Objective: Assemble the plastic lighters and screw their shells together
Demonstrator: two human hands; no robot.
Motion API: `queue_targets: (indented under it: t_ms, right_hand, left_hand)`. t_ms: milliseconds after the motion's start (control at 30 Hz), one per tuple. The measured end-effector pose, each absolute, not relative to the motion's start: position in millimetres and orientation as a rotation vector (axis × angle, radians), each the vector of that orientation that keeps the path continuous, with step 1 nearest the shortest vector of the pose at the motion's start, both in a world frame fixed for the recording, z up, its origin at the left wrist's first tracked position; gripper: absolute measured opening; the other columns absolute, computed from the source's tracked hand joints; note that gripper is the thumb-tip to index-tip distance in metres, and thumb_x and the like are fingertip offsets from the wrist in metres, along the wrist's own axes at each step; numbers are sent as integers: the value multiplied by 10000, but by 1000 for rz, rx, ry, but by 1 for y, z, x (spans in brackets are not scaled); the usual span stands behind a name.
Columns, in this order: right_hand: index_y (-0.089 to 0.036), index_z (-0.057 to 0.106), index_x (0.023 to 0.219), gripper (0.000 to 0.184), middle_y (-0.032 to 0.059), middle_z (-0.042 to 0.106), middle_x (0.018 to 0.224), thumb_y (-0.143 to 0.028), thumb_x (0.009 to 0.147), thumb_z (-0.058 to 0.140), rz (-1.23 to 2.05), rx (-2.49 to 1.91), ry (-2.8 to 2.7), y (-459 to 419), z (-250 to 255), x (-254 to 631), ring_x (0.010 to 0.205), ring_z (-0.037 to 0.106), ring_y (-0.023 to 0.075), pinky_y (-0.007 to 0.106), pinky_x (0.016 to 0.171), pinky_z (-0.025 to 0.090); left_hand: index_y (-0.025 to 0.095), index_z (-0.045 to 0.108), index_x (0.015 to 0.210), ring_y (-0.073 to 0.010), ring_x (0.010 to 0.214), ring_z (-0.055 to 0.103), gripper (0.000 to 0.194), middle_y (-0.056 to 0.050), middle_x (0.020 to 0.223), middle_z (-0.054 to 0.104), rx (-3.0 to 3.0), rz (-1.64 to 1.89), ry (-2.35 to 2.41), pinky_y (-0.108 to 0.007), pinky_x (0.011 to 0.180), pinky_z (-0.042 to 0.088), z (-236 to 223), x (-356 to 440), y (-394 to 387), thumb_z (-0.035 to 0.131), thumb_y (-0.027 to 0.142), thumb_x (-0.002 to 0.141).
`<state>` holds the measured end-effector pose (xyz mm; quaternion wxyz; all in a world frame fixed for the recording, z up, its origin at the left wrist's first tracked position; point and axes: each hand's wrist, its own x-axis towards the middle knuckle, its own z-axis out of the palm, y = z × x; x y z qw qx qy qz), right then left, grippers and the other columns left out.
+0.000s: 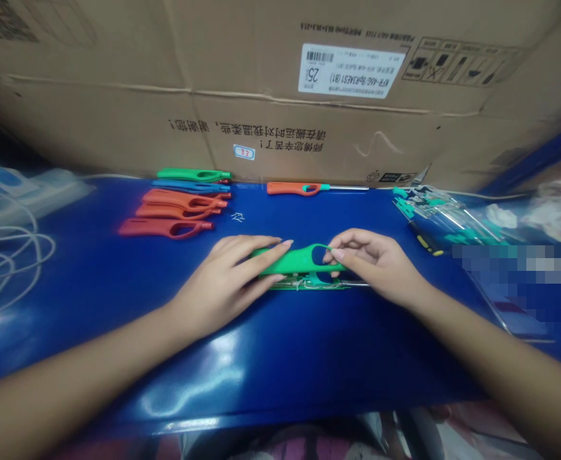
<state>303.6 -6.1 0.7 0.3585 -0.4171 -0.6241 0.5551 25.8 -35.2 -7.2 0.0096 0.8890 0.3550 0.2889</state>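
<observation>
A green plastic lighter shell (296, 259) lies across the middle of the blue table (271, 358), on top of a lower half with small parts and a thin metal tube showing under it. My left hand (232, 278) presses on its left end, fingers stretched along it. At the right end by the finger hole, my right hand (374, 260) pinches the shell with fingertips closed.
Several orange, blue and green lighter shells (179, 204) lie in a row at the back left. A single orange lighter with a metal tube (304, 188) rests by the big cardboard box (280, 89). Clear bags of teal parts (443, 217) are at right, white tubing (7, 255) at left.
</observation>
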Motion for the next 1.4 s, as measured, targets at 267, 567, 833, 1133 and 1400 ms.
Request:
queue_targets:
  t_ms: [267, 567, 833, 1133, 1400]
  right_hand:
    - [-191, 631, 1250, 340, 62, 663, 952, -334, 942, 612, 758, -1053, -2183, -9, 1, 309, 821, 633, 172, 337, 743, 540]
    - [-208, 622, 1193, 329, 80, 636, 1102, -388, 920, 666, 255, -905, -2691, -6, 6, 312, 1018, 593, 230, 383, 864, 431]
    - [-222, 613, 1165, 315, 69, 626, 1152, -389, 907, 681, 327, -937, -2720, -6, 2, 312, 1087, 589, 229, 388, 902, 407]
    - [-232, 612, 1191, 347, 73, 618, 1160, -434, 915, 667, 344, -954, -2727, -6, 1, 311, 1089, 577, 238, 401, 909, 399]
    - [-210, 630, 1211, 326, 76, 612, 1119, -387, 938, 643, 377, -954, -2663, -10, -3, 309, 1017, 572, 210, 374, 894, 421]
  left_hand:
    - [168, 625, 1313, -229, 1089, 647, 367, -107, 1199, 692, 2658, 884, 1083, -381, 964, 501, -11, 29, -35, 621, 308, 974]
    - [200, 654, 1266, -216, 1067, 673, 355, -68, 1143, 738, 2636, 741, 1042, -374, 969, 451, -15, 28, -33, 648, 372, 957]
    - [215, 655, 1266, -222, 1062, 626, 341, -67, 1158, 706, 2635, 611, 1104, -381, 927, 455, -16, 29, -34, 612, 389, 976]
    - [212, 660, 1260, -218, 1032, 613, 330, -59, 1131, 687, 2634, 602, 1117, -379, 902, 470, -15, 29, -35, 619, 363, 970]
    - [199, 672, 1242, -218, 988, 626, 328, -59, 1092, 694, 2741, 564, 1102, -363, 857, 501, -13, 29, -35, 618, 376, 971]
